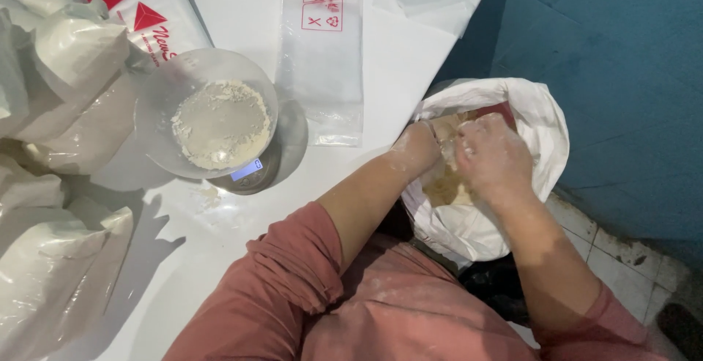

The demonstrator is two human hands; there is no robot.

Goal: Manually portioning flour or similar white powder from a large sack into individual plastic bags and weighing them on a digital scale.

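Empty clear bag (323, 53) with red markings flat on white surface (399, 61), filled bags (55, 97) left, bowl (206, 112) on scale, both hands (492, 157) in floury white sack (512, 178) beside surface, grip hidden, cannot tell

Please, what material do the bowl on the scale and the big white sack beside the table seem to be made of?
The bowl looks like clear, glossy plastic: the table shows through its rim, and the powder inside is visible. Glass cannot be excluded. The sack seems to be white woven plastic with a matte finish; it folds softly at its rolled-down mouth, where both hands reach in.
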